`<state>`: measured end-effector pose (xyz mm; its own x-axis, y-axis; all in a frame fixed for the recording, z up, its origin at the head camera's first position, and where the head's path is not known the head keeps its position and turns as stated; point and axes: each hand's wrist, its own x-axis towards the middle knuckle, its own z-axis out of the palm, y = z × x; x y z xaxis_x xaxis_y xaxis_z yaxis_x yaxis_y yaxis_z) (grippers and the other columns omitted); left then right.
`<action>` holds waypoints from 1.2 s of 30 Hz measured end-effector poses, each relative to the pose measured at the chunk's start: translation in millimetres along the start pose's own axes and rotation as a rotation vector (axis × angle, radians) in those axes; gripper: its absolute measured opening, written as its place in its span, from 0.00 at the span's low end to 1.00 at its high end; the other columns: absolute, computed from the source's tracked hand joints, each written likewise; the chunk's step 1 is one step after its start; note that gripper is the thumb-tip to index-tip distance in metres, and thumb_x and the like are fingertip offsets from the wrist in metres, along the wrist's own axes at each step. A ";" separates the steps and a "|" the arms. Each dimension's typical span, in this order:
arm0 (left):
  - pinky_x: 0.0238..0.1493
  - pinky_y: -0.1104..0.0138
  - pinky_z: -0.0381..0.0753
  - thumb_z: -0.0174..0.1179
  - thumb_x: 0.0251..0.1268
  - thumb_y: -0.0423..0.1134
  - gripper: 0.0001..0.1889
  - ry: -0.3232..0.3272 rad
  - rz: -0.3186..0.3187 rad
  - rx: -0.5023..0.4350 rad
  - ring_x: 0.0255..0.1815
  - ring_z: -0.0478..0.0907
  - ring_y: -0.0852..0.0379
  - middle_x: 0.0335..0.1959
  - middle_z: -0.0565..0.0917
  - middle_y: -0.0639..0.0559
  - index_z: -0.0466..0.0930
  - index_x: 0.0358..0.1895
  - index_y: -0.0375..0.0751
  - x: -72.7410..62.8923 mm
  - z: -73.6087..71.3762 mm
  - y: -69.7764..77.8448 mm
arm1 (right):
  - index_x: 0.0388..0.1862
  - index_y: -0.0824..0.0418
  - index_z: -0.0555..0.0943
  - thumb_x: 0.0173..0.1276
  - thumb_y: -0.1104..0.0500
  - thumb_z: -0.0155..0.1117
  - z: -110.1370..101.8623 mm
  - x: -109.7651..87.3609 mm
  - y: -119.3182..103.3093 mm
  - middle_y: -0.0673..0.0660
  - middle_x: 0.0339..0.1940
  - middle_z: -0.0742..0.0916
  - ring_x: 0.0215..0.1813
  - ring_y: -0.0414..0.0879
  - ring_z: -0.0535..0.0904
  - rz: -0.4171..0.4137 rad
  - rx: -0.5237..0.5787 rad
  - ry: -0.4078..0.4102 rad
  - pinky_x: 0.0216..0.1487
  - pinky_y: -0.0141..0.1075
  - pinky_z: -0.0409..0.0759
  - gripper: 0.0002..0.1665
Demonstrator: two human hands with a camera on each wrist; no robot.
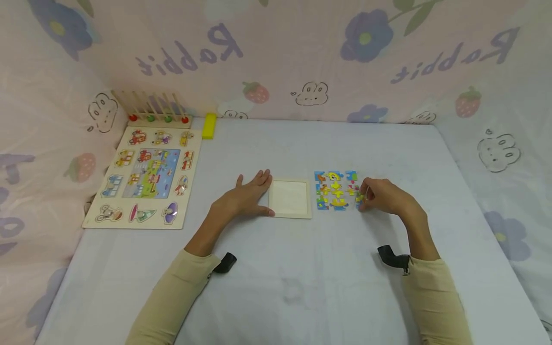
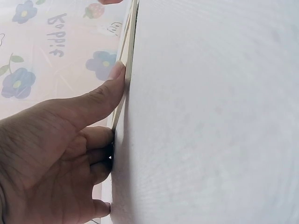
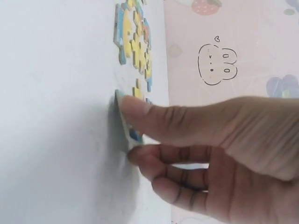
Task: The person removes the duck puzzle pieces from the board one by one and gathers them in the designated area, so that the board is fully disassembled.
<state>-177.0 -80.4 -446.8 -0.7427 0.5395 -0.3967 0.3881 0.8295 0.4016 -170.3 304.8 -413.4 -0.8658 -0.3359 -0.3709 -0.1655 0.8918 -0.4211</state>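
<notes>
On the white table lies a square puzzle tray point(image 1: 290, 199), pale wood with a raised rim and no pieces in it. My left hand point(image 1: 246, 199) rests along the tray's left side, fingers spread and the thumb touching its near left corner. In the left wrist view, the thumb lies against the tray's thin edge point(image 2: 127, 88). Right of the tray, several colourful jigsaw pieces point(image 1: 337, 192) lie in loose rows with small gaps. With thumb and fingers, my right hand point(image 1: 385, 196) pinches a puzzle piece point(image 3: 135, 134), tilted up from the table at the group's near right corner.
A large wooden picture board point(image 1: 189, 177) with vehicle and toy shapes lies at the left. Behind it stands a peg rack point(image 1: 159, 123) with red and green beads, next to a yellow block point(image 1: 209, 126). Printed fabric walls point(image 1: 276, 57) enclose the table's back and sides.
</notes>
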 end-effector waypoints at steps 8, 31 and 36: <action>0.86 0.37 0.32 0.66 0.69 0.61 0.57 -0.012 0.002 -0.022 0.90 0.33 0.49 0.89 0.35 0.48 0.38 0.86 0.39 0.1 1.8 2.0 | 0.39 0.66 0.76 0.57 0.64 0.82 10.9 -2.1 -5.1 0.54 0.29 0.76 0.36 0.47 0.72 -0.007 0.015 0.007 0.37 0.37 0.69 0.21; 0.86 0.38 0.31 0.66 0.69 0.61 0.57 0.000 -0.004 -0.027 0.90 0.32 0.49 0.89 0.34 0.48 0.37 0.86 0.39 -1.2 0.9 -1.4 | 0.34 0.64 0.76 0.55 0.68 0.82 15.3 2.1 -9.6 0.54 0.27 0.75 0.34 0.45 0.70 -0.055 0.020 0.065 0.35 0.34 0.67 0.19; 0.86 0.38 0.31 0.66 0.69 0.61 0.58 -0.010 -0.003 -0.028 0.90 0.32 0.49 0.89 0.33 0.48 0.37 0.86 0.40 -0.7 3.4 -1.4 | 0.34 0.65 0.77 0.57 0.69 0.80 17.4 1.8 -8.7 0.54 0.28 0.77 0.33 0.46 0.71 -0.058 0.030 0.062 0.34 0.33 0.69 0.17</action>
<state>-175.2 -81.5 -449.9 -0.7384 0.5386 -0.4059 0.3706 0.8269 0.4230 -162.2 291.2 -424.9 -0.8829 -0.3663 -0.2939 -0.2028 0.8618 -0.4650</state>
